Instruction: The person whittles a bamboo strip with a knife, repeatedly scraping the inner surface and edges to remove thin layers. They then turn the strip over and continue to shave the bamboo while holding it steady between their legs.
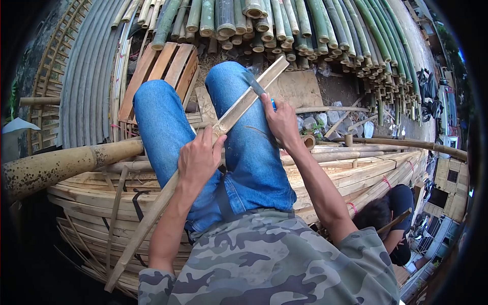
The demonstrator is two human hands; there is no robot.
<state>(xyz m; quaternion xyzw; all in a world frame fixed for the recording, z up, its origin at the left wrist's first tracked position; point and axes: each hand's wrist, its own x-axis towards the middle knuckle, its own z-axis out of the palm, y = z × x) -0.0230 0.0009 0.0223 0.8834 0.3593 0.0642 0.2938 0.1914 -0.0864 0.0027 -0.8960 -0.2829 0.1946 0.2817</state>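
A long split bamboo strip lies slantwise across my lap, its hollow inner face turned up and its far end beyond my right knee. My left hand is closed around the strip near its middle. In my right hand is a knife with a blue part at the handle. The knife's blade crosses the strip near the far end and appears to touch it. My fingers partly hide the handle.
Stacked bamboo poles lie ahead, past a wooden crate. Bundled bamboo strips lie beneath and beside me. A thick bamboo pole juts in from the left. Another person is close by at the right.
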